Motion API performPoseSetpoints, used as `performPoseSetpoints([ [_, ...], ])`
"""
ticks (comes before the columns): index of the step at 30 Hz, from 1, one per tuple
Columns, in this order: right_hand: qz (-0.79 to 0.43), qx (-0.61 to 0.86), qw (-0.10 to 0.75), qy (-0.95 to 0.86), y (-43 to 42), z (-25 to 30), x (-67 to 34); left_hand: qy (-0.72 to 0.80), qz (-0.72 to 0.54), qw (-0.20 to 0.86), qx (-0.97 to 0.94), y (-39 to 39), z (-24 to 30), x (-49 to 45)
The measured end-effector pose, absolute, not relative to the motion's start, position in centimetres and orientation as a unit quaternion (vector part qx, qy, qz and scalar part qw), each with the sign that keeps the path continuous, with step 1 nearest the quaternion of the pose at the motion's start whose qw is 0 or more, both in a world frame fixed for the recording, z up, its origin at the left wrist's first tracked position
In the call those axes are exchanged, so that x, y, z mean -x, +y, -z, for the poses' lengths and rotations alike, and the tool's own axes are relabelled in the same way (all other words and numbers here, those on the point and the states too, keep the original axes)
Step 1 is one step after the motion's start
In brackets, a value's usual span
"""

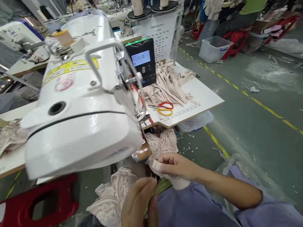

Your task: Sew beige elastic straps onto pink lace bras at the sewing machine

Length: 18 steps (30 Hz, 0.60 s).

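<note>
A white sewing machine [78, 104] fills the left and middle of the head view, tilted toward me. Under its head lies pale pink lace fabric [163, 142]. My right hand [177, 165] is just below the needle area, fingers pinched on a pink elastic strap [157, 165] joined to the lace. My left hand [138, 201] is low in the view, fingers curled against more pink lace [113, 195] in my lap. Whether it grips the lace is hard to make out.
A black control panel [143, 61] with a lit screen stands behind the machine. A pile of beige straps [169, 85] and red-and-yellow scissors [164, 108] lie on the white table [208, 96]. A red stool [38, 201] sits at lower left. Plastic bins [214, 49] stand on the green floor.
</note>
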State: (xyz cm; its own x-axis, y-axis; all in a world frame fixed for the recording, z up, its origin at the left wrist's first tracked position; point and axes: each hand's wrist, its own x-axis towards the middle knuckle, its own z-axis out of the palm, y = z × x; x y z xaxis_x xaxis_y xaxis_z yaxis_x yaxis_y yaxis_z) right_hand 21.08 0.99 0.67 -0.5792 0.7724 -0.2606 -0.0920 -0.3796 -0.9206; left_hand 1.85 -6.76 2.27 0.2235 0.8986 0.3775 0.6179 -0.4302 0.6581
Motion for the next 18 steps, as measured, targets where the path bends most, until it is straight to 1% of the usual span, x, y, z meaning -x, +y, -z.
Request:
performPoseSetpoints([
  [1,-0.739,0.333,0.258,-0.525,1.0,-0.8,-21.1,0.483,-0.374,0.163,-0.774,-6.2,-2.6,-1.8],
  [2,-0.701,0.312,0.234,-0.597,1.0,-0.8,-21.1,0.468,-0.361,0.143,-0.794,-5.7,-2.7,-1.9],
  [3,-0.633,0.296,0.216,-0.682,1.0,-0.7,-21.1,0.461,-0.334,0.131,-0.812,-5.2,-2.5,-1.9],
  [5,-0.426,0.287,0.199,-0.835,0.9,-0.1,-21.0,0.498,-0.259,0.144,-0.815,-4.1,-1.6,-2.0],
  [6,-0.315,0.292,0.199,-0.881,0.9,0.3,-20.9,0.539,-0.223,0.181,-0.792,-3.6,-1.0,-1.9],
  [7,-0.220,0.302,0.202,-0.905,0.9,0.9,-20.8,0.581,-0.197,0.245,-0.751,-3.1,-0.4,-1.9],
  [9,-0.101,0.318,0.223,-0.916,0.9,1.9,-20.6,0.620,-0.183,0.442,-0.622,-2.3,0.6,-1.7],
  [11,-0.048,0.324,0.267,-0.906,1.1,2.7,-20.4,0.569,-0.214,0.652,-0.453,-1.7,1.2,-1.7],
  [12,-0.034,0.323,0.287,-0.901,1.2,2.9,-20.3,0.529,-0.235,0.722,-0.378,-1.5,1.4,-1.8],
  [13,-0.027,0.320,0.304,-0.897,1.3,3.0,-20.3,0.500,-0.257,0.762,-0.322,-1.5,1.5,-1.9],
  [15,-0.049,0.322,0.327,-0.887,1.4,3.1,-20.4,0.485,-0.297,0.775,-0.276,-1.7,1.6,-2.1],
  [18,-0.122,0.371,0.362,-0.846,1.2,2.9,-20.6,0.506,-0.350,0.731,-0.295,-2.2,1.7,-2.2],
])
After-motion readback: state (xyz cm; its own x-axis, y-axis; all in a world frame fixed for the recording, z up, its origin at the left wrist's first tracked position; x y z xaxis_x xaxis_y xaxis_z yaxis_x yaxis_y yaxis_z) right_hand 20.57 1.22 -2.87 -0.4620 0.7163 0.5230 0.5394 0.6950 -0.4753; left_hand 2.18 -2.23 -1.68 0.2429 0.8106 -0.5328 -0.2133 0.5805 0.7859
